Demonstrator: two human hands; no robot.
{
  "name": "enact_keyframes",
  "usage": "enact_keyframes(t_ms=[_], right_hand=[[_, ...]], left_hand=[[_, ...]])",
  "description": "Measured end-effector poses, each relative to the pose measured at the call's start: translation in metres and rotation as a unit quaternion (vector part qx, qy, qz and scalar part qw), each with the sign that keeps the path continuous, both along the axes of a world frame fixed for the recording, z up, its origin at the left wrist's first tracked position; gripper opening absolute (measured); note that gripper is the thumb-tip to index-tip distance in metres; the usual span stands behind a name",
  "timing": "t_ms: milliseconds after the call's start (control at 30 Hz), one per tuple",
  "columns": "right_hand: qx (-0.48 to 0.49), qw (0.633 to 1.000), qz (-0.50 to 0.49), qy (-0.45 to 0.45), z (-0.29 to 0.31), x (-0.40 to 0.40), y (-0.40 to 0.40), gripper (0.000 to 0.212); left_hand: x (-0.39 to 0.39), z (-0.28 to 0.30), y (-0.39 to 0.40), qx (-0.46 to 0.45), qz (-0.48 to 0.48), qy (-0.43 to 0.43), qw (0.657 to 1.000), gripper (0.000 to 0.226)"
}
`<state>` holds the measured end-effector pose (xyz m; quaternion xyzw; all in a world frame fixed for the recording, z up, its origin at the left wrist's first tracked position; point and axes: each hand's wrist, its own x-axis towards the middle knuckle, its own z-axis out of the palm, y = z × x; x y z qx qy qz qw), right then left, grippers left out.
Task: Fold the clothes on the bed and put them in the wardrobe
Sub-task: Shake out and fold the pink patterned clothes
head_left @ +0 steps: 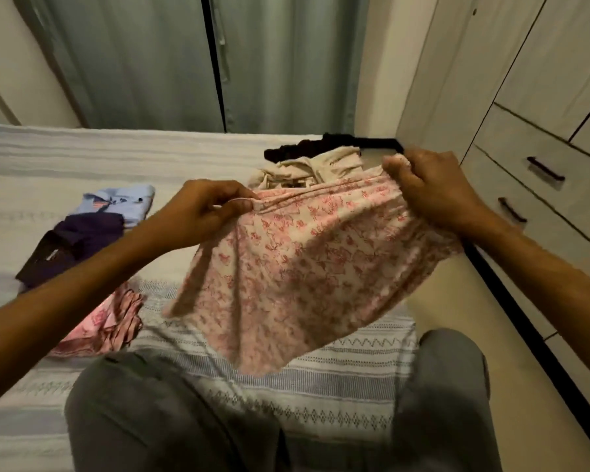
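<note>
The head view is showing the striped white bed [321,386] lying beneath a cream, pink-flowered cotton garment [304,267], which the left hand [201,209] and right hand [433,185] are pinching aloft by its upper edge, apparently mid-fold; next it likely needs laying flat.

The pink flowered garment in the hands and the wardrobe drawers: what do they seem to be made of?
The pink flowered garment: apparently thin woven or knit fabric, matte; it drapes and gathers into soft folds where the left hand and right hand grip it. The wardrobe drawers: probably laminated board with a pale, faint grain, flat and smooth, with dark handles that may be metal.
</note>
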<state>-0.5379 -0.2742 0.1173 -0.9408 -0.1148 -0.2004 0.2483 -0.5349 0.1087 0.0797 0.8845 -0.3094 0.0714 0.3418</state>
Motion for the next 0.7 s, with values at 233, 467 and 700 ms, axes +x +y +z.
enact_keyframes(t_ms=[233,467,700], right_hand=[[0.071,0.969,-0.080,0.221,-0.233,0.098,-0.001,0.046],[-0.019,0.956,-0.157,0.245,-0.333,0.168,0.013,0.034],[-0.157,0.961,-0.157,0.163,-0.323,0.188,0.016,0.039]], left_hand=[[0.094,-0.198,-0.025,0.033,0.109,0.175,0.978,0.022],[0.155,-0.288,-0.031,-0.069,0.135,0.284,0.947,0.019],[0.175,-0.281,-0.010,-0.081,0.000,0.425,0.902,0.015]])
